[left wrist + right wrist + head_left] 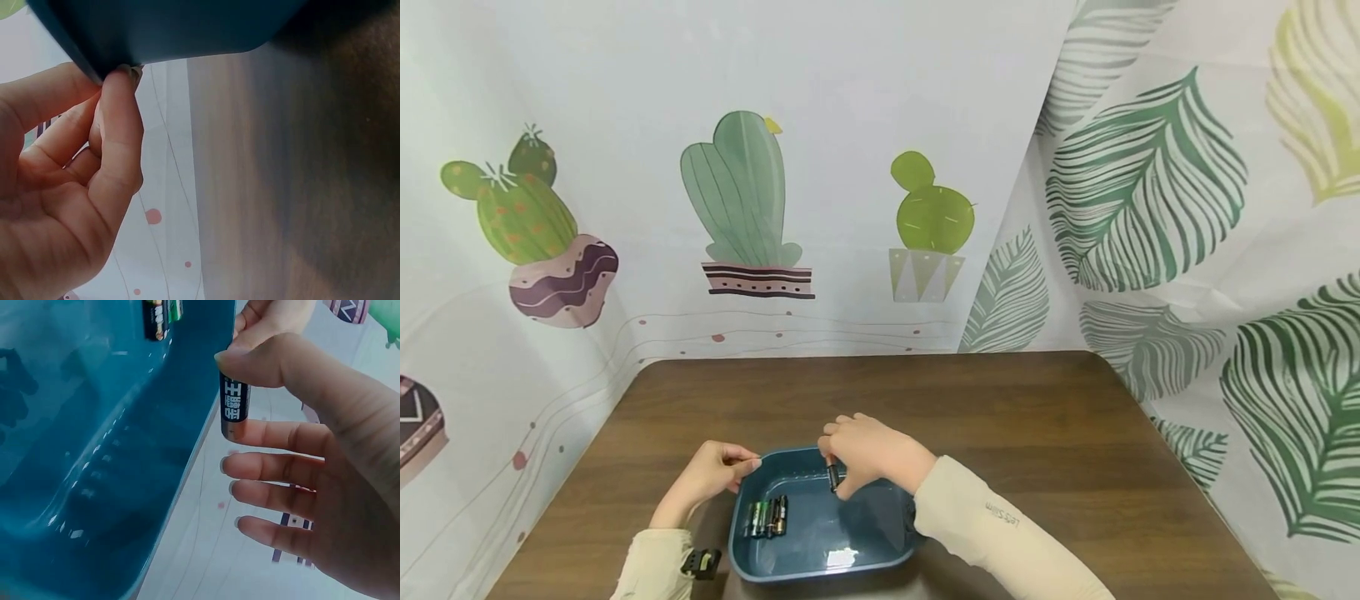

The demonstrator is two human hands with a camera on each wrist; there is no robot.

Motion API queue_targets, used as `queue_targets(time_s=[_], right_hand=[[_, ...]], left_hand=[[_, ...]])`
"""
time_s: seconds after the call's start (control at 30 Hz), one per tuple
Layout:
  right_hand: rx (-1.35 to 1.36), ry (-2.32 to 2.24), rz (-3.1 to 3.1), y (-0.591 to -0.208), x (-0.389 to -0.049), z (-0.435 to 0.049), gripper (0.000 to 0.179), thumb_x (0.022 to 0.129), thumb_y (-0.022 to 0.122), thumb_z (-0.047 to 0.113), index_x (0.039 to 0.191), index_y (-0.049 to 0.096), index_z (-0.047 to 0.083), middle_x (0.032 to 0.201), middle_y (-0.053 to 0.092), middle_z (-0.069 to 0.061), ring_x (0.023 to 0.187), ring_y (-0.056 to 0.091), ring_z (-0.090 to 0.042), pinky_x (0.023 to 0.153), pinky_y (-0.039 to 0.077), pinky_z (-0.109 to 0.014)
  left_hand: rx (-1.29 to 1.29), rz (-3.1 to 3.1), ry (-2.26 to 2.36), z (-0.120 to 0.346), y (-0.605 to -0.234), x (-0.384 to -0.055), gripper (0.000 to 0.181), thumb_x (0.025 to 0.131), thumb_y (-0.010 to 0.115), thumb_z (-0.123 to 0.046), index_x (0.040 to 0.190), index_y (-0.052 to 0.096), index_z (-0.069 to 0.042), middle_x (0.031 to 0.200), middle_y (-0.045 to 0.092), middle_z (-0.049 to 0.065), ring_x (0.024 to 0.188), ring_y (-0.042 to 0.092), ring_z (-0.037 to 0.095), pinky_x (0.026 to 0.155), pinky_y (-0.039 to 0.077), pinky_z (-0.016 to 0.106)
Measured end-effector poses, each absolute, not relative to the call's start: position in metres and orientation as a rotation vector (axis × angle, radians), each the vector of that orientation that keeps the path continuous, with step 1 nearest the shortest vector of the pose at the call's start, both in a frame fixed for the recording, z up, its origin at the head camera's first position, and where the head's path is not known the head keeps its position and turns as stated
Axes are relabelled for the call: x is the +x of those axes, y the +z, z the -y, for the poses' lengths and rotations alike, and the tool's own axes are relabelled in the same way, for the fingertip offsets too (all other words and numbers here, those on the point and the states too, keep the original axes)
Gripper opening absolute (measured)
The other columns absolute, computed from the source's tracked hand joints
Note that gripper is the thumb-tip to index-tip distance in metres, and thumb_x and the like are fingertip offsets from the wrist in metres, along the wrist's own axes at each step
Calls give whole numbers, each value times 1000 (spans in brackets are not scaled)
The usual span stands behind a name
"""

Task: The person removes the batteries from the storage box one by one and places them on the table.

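Observation:
A blue rectangular basin (820, 575) rests on the table near its front edge. My left hand (718, 471) pinches the basin's far left rim between thumb and fingers; the left wrist view shows the fingertips (119, 94) right at that rim. Over the basin's far side, my right hand (868, 454) holds a black battery (234, 403) with a copper-coloured end, pinched endwise between thumb and index finger. The other three fingers stay extended beside it. Inside the basin, a row of several batteries (766, 518), black, green and gold, lies side by side at the left.
The brown wooden table (1000, 400) extends behind the basin and to both sides. A white cloth (850, 83) printed with cacti and leaves hangs along the back and right. A black device (702, 563) is strapped at the left wrist.

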State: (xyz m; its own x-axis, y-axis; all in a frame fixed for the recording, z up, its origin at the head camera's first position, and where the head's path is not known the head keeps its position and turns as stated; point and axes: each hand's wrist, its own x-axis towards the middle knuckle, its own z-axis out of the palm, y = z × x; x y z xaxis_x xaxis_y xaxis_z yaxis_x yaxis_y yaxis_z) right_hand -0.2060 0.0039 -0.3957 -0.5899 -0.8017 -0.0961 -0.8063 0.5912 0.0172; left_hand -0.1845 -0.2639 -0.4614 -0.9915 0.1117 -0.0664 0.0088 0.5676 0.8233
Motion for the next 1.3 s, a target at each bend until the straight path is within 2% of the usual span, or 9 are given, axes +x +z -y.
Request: queue_targets(time_s=[0.47,0.67,0.73,0.87,1.0,1.3], right_hand=[[-1293,-106,-2797,-403,-208,-68,32,70,83,37,88,61,22,90,54,9,86,47,-11,85,46,-35],[-1257,-155,-2824,-401,-209,-90,33,70,83,35,92,63,20,85,50,9,82,45,-11,77,45,-33],[-1228,-160,-2833,-401,-210,-97,34,70,83,34,93,63,19,87,52,7,84,46,-13,76,44,-33],[-1174,-181,-2857,-402,-211,-111,38,69,84,32,97,64,17,96,57,3,91,51,-17,81,46,-38],[-1155,-209,-2871,-405,-212,-124,40,68,85,30,99,64,15,97,58,2,93,53,-20,82,47,-40],[-1070,-256,-2862,-423,-212,-158,37,65,84,22,94,63,13,89,55,2,83,50,-18,72,45,-37]], left_hand=[[124,-2672,1413,266,-463,-185,14,88,68,-7,93,72,5,77,68,8,61,61,19,55,55,33],[110,-2667,1418,265,-463,-185,14,87,69,-7,92,72,5,76,68,8,60,61,19,54,55,33],[113,-2668,1417,265,-463,-186,14,87,69,-7,92,72,5,76,68,8,60,61,19,54,55,32],[110,-2670,1415,265,-462,-186,14,88,68,-6,93,72,6,77,68,9,61,61,19,55,55,33],[108,-2674,1409,265,-462,-185,13,88,67,-6,93,72,6,76,67,8,61,60,19,55,55,33],[130,-2663,1423,266,-463,-186,14,88,68,-7,93,72,6,76,68,8,61,61,19,54,55,32]])
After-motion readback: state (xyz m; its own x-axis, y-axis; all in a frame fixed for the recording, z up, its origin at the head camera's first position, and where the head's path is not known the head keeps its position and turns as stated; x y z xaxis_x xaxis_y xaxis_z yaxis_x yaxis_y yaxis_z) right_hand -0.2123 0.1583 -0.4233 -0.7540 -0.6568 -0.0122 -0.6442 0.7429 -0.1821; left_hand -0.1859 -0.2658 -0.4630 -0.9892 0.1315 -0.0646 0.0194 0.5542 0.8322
